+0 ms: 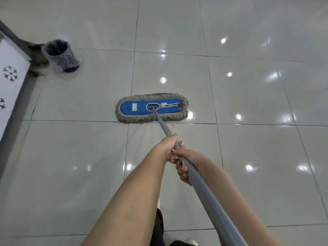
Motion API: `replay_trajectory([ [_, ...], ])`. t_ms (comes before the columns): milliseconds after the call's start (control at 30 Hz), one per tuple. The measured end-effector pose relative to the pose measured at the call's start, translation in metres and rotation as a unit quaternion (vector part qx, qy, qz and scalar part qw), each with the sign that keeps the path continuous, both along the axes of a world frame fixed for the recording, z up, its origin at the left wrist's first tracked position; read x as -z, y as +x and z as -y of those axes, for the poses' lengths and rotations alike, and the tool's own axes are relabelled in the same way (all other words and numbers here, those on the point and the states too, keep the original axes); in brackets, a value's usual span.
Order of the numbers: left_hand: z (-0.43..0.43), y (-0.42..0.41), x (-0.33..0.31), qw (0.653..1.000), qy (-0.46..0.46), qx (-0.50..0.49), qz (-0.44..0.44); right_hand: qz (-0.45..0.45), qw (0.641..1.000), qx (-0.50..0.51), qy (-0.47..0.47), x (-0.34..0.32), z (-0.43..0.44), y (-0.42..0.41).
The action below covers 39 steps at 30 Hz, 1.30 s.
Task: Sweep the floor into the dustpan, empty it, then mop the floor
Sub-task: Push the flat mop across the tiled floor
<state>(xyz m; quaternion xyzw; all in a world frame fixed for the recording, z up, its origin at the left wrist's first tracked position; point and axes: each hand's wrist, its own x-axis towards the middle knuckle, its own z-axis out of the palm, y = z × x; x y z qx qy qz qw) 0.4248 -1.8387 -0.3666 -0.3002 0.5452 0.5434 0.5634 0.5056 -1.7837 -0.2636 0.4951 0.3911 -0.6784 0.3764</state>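
Glossy pale floor (248,96) tiles fill the view, dotted with bright ceiling-light glints and crossed by dark grout lines. Dead centre lies the mop (151,108), its blue pad ringed with grey fringe, flat on the tiles and just touching the grout line at its 6 o'clock edge. From the pad a grey pole (198,181) slants down toward 5 o'clock. Both hands are on it: the left hand (168,146) is wrapped tight round the pole higher up, thumb along the shaft, and the right hand (186,166) is clamped round it just below, the two touching. Up at 10 o'clock stands a dark bin (61,55) with a clear liner, beside a white panel (10,68) printed with snowflake marks along the left edge.
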Motion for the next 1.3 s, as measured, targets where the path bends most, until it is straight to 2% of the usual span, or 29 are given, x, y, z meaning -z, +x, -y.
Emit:
replay_trajectory([
  [467, -0.037, -0.165, 0.01, 0.999, 0.016, 0.029, -0.012, 0.003, 1.0, 0.002, -0.012, 0.001, -0.041, -0.166],
  [867, -0.122, -0.374, 0.002, 1.0, 0.01, -0.003, 0.008, -0.007, 1.0, -0.013, -0.002, 0.006, -0.131, -0.377],
  [1300, -0.147, -0.591, 0.019, 0.999, 0.026, 0.028, 0.007, 0.003, 1.0, 0.009, 0.013, 0.016, -0.153, -0.587],
])
